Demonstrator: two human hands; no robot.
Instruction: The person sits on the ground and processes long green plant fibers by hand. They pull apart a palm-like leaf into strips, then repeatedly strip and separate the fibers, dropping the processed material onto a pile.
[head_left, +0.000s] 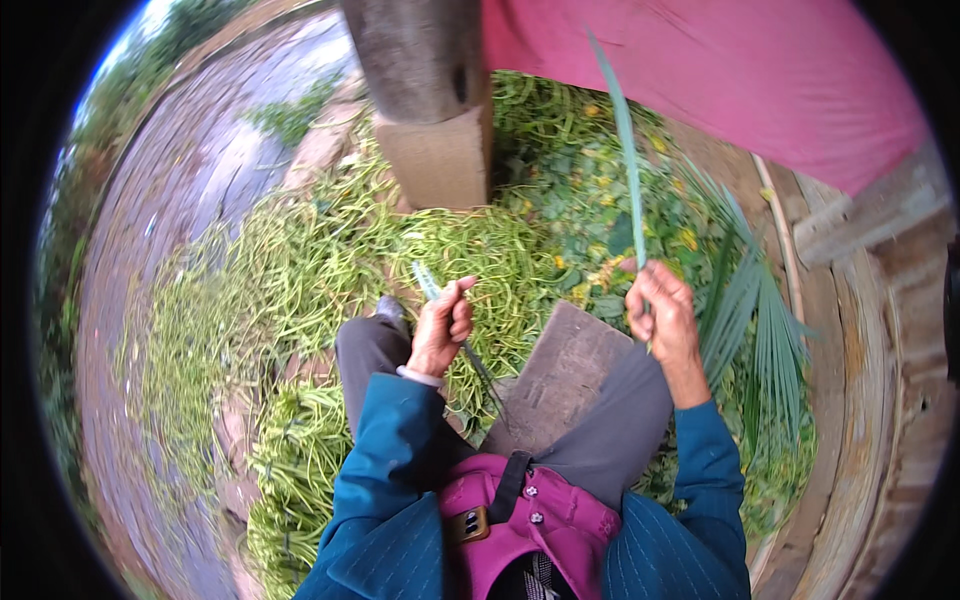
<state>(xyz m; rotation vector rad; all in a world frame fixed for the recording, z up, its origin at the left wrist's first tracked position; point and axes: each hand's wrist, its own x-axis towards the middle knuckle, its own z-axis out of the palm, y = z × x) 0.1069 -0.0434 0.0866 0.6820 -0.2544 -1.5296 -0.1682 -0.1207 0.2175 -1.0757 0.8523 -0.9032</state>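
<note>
My left hand (442, 330), with a white band at its wrist, grips a narrow green leaf strip (426, 280). One end rises above the fist, and the thin tail hangs below it. In my right hand (664, 311), a long, pointed leaf blade (628, 165) is pinched near its lower end and stands almost straight up. A fan-shaped palm frond (761, 337) lies to the right of that hand. Between my knees is a worn wooden board (566, 360). Long, thin green stalks (487, 262) cover the ground beyond my left hand.
A wooden post (416, 60) rests on a square block (435, 161) ahead. Leafy greens with yellowing leaves (600, 195) lie at its right. Pink cloth (697, 75) hangs at upper right. Stalks gathered in bunches (296, 480) lie at lower left. Planks (862, 390) edge the right side.
</note>
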